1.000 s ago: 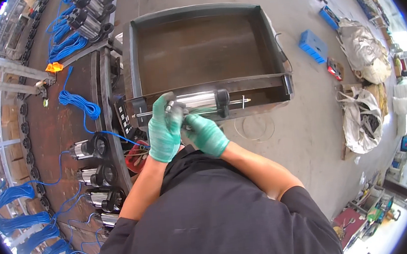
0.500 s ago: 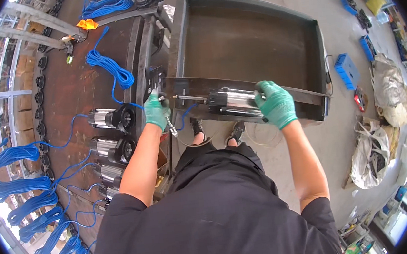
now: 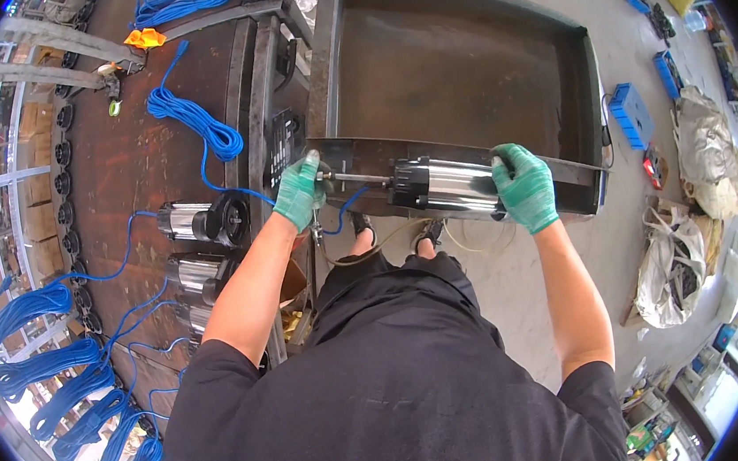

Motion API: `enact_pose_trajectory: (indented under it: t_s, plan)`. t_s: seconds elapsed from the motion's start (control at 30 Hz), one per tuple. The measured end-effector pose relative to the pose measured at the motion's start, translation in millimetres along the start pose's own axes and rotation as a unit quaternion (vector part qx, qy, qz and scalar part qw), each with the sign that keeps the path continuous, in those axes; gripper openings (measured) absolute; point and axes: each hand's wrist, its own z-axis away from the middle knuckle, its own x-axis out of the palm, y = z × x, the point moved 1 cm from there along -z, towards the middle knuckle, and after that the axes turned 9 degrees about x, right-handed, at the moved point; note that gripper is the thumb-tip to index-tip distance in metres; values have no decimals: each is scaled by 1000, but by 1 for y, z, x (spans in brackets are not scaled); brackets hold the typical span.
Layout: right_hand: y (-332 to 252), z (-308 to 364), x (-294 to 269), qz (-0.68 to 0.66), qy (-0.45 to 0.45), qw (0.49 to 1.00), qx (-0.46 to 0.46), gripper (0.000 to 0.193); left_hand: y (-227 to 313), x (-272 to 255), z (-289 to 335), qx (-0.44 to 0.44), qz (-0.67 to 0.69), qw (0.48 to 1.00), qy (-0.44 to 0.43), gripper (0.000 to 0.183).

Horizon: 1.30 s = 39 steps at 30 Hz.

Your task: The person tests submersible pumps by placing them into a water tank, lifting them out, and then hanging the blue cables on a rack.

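Note:
A silver cylindrical pump motor with a black end lies across the near edge of a shallow metal tank. A thin metal shaft sticks out of its left end, and a blue cable leaves beside it. My right hand, in a green glove, is closed around the motor's right end. My left hand, gloved too, is closed near the shaft's tip. From beneath it hangs a metal hose fitting with a thin clear hose; the fingers partly hide the grip.
On the brown bench at left lie several similar motors with blue cables. A cable coil rests farther back. Bundled cables hang along the left edge. Blue bins and a white sack stand on the floor at right.
My left hand has risen and moved right to the shaft's tip, bringing the hose fitting along. The motor and my right hand have shifted slightly right. The whole view has shifted a little.

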Motion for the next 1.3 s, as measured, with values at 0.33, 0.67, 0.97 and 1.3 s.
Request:
enact_pose_trajectory:
  t_s: [0.33,0.67,0.97,1.3]
  plan:
    - [-1,-1,4,24,18,1000,-1,14,4,11,1,-16,-37,999,12,31]
    - [1,-1,8,27,34,999,7,14,4,14,3,-13,-28,999,19,31]
    - [9,14,3,23,82,991,-104,20,2,8,19,91,13,990,104,30]
    - [4,140,-5,-210,-178,958,83,59,27,243,111,-83,354,898,-247,44]
